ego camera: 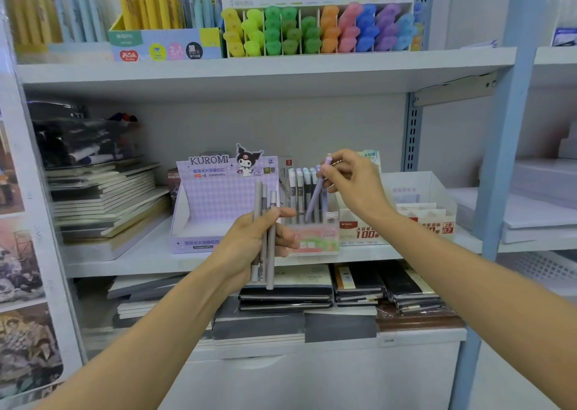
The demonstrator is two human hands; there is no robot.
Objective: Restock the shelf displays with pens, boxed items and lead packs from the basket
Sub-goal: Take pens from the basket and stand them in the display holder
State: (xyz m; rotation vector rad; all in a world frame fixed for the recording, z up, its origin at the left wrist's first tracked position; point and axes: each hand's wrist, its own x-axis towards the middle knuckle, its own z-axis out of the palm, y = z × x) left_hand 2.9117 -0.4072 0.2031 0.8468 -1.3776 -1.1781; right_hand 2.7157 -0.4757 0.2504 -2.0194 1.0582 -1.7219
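My left hand (249,241) grips three grey pens (264,200) upright in front of the middle shelf. My right hand (352,181) pinches the top of a purple pen (315,200), whose lower end slants down into a clear pen display box (315,241) with a pink and green label. Several pens with white and pale caps stand in that box. Left of it stands the purple Kuromi display box (218,197), which looks empty. The basket is not in view.
A white lead pack display (418,216) sits right of the pen box. Notebooks (103,203) are stacked at the left of the shelf and on the shelf below. Highlighters (318,28) and pens (150,6) fill the top shelf. A blue upright (505,128) bounds the right side.
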